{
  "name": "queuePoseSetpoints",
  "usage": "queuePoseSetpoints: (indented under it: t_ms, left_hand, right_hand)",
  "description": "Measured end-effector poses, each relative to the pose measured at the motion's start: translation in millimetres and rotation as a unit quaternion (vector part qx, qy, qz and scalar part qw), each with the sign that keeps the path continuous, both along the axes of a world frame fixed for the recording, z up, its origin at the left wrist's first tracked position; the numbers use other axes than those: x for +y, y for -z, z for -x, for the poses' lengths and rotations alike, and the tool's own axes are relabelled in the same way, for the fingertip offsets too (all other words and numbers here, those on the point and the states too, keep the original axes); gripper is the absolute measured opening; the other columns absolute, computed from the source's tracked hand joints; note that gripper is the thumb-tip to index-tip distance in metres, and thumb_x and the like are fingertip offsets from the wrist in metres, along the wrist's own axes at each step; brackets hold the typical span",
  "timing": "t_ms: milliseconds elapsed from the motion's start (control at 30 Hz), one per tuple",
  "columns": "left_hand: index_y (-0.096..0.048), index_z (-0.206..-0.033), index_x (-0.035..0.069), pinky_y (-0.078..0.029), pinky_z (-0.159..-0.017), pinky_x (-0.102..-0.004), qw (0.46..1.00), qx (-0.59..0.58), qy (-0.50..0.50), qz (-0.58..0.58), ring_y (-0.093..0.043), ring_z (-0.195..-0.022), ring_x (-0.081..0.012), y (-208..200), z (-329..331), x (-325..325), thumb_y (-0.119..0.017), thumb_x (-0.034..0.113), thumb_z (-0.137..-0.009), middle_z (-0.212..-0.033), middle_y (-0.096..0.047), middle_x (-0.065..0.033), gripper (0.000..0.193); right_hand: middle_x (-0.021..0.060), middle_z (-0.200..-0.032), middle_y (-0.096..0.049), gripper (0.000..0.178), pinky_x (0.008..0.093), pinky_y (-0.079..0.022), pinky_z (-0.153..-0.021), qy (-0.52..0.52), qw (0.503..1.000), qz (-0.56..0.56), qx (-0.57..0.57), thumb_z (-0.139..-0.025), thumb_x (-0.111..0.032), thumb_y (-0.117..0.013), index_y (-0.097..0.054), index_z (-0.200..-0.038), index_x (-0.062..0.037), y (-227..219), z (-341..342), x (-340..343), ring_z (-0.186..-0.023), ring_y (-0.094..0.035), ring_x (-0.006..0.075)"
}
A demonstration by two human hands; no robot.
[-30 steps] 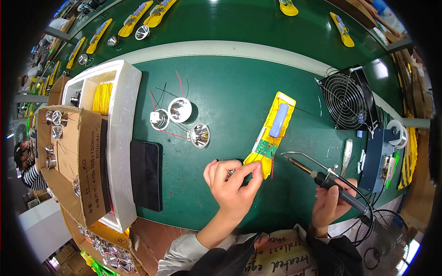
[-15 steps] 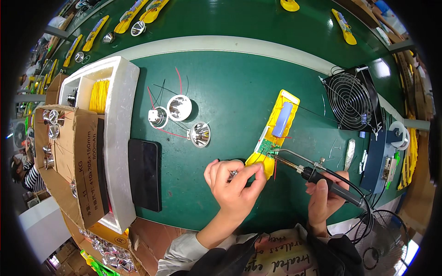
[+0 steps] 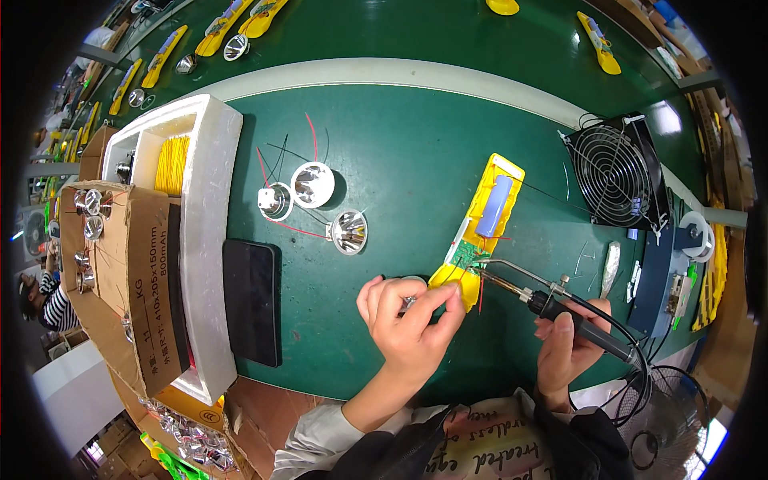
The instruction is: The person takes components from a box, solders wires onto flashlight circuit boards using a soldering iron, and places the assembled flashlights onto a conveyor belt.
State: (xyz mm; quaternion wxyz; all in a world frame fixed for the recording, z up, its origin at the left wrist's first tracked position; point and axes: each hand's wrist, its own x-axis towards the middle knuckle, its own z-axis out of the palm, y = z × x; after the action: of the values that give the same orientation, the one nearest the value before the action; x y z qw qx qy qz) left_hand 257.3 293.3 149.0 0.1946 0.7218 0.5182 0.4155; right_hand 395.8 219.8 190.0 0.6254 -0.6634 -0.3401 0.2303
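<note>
A yellow flashlight housing half [image 3: 502,168] lies at an angle on the green bench. In it sit a pale blue cylindrical battery [image 3: 494,206] and a small green circuit board [image 3: 468,256]. My left hand [image 3: 412,324] is closed at the housing's near end, thumb and forefinger pinched by thin dark wires running to the board. A silver reflector [image 3: 410,303], mostly hidden, is tucked in its fingers. My right hand [image 3: 566,352] grips the handle of a soldering iron [image 3: 552,306] with a thin metal feed tube alongside. The iron's tip is at the board.
Loose reflectors with wires [image 3: 312,185] and a black phone-like slab [image 3: 253,304] lie left of the housing. A white foam box [image 3: 220,128] and a cardboard box [image 3: 160,320] border the left. At the right stand a black fan [image 3: 612,172] and a solder spool [image 3: 698,236].
The housing has shifted very slightly right in the picture, along with my hands and the iron. Both grips and the iron's place at the board look the same.
</note>
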Motion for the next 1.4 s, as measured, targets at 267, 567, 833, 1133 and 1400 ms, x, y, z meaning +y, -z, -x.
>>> queuePoseSetpoints:
  t_ms: [267,567,833,1133,1400]
  left_hand:
    - [-0.062,-0.066,0.013,-0.037,-0.076,-0.0375,1.0,-0.005,0.0,-0.003,-0.044,-0.064,-0.0154,-1,-1,0,-0.07,0.007,-0.055,-0.068,-0.043,0.0008,0.015]
    - [-0.062,-0.067,0.012,-0.037,-0.076,-0.0375,1.0,-0.005,0.002,-0.004,-0.044,-0.063,-0.0151,2,0,0,-0.071,0.007,-0.054,-0.067,-0.042,0.001,0.017]
    - [-0.062,-0.067,0.013,-0.036,-0.077,-0.0377,1.0,-0.009,0.0,0.0,-0.044,-0.062,-0.0151,0,0,0,-0.07,0.006,-0.054,-0.067,-0.042,0.001,0.016]
    - [-0.061,-0.069,0.015,-0.034,-0.076,-0.0371,1.0,-0.001,-0.002,-0.005,-0.045,-0.065,-0.0132,2,1,-1,-0.07,0.012,-0.057,-0.068,-0.044,0.0033,0.015]
    - [-0.063,-0.072,0.011,-0.035,-0.075,-0.0318,1.0,0.015,-0.004,-0.023,-0.049,-0.072,-0.018,-2,-3,1,-0.068,0.008,-0.061,-0.078,-0.056,0.0002,0.013]
  right_hand:
    - [0.0111,-0.074,-0.05,0.025,0.0218,-0.047,-0.05,-0.026,0.998,0.019,-0.046,-0.075,-0.006,-0.059,-0.041,-0.089,0.004,-12,3,4,-0.052,-0.053,0.0114]
    - [0.011,-0.073,-0.05,0.026,0.021,-0.046,-0.05,-0.014,0.998,0.025,-0.047,-0.075,-0.007,-0.06,-0.041,-0.089,0.0039,-12,4,2,-0.052,-0.052,0.0108]
    - [0.0104,-0.073,-0.05,0.026,0.021,-0.046,-0.05,-0.014,0.998,0.025,-0.048,-0.075,-0.007,-0.06,-0.041,-0.089,0.0037,-12,4,2,-0.051,-0.051,0.0103]
    - [0.0076,-0.077,-0.044,0.019,0.0189,-0.04,-0.044,0.013,0.996,0.003,-0.087,-0.079,-0.012,-0.053,-0.045,-0.086,0.0027,-20,5,-2,-0.048,-0.048,0.0104]
    - [0.0095,-0.074,-0.049,0.022,0.0209,-0.044,-0.047,0.062,0.997,-0.007,-0.05,-0.077,-0.012,-0.057,-0.043,-0.089,0.0014,-23,-6,-27,-0.051,-0.052,0.011]
